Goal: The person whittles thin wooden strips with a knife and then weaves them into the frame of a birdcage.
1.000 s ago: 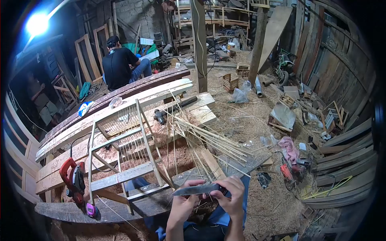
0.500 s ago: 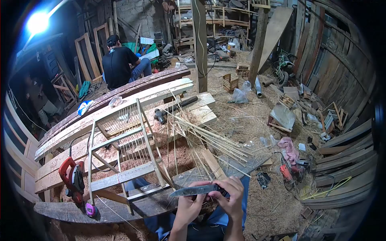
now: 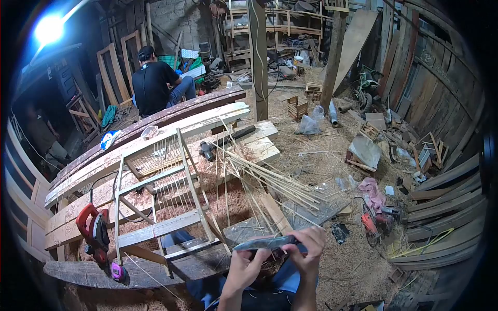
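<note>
My right hand [image 3: 307, 250] is closed around the dark handle of a knife [image 3: 265, 242], its broad blade pointing left. Below the blade, my left hand [image 3: 244, 270] is closed, thumb close to the blade's edge; whatever its fingers hold is hidden. Just beyond both hands a flat wooden strip [image 3: 276, 212] lies on the plank bench [image 3: 194, 260]. Thin bamboo sticks [image 3: 285, 182] are spread over the bench further up. Left of my hands rests a slatted wooden frame [image 3: 160, 228] with thin rods set in it.
A red electric planer [image 3: 93, 233] and a purple tape measure [image 3: 118, 271] sit at left. A hammer [image 3: 208, 150] lies among shavings on thick boards. A person in a black shirt [image 3: 153, 85] sits beyond; another stands far left. A red power tool [image 3: 369, 223] is on the littered floor.
Both hands and the knife have shifted slightly to the right, and the blade has moved along above my left hand. The standing person at far left has moved a little.
</note>
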A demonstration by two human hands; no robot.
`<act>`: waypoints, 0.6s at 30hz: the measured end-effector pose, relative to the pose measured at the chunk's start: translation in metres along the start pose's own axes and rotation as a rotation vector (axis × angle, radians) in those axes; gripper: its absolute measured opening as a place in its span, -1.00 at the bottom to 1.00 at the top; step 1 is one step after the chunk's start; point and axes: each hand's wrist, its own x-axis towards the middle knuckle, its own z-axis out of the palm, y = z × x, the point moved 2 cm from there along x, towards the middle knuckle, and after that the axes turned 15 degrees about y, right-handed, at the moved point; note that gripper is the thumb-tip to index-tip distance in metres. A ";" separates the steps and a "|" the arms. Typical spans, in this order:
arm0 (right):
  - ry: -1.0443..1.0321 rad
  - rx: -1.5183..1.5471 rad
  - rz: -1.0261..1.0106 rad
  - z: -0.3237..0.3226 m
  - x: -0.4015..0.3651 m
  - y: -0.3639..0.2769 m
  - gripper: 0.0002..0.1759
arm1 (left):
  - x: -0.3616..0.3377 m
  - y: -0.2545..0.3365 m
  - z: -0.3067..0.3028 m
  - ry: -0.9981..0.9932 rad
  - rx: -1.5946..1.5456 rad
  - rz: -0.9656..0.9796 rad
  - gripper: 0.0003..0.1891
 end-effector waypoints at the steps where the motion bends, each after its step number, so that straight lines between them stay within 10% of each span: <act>1: 0.015 -0.020 -0.017 -0.004 -0.002 0.011 -0.53 | 0.001 0.007 -0.005 -0.031 0.057 -0.051 -0.72; 6: 0.389 -0.274 0.366 -0.042 -0.014 0.071 -0.44 | 0.001 0.020 -0.015 0.041 -0.044 0.010 -0.75; 18: 0.001 0.059 0.102 0.008 0.004 -0.002 -0.54 | 0.009 0.002 -0.009 0.062 -0.123 -0.210 -0.76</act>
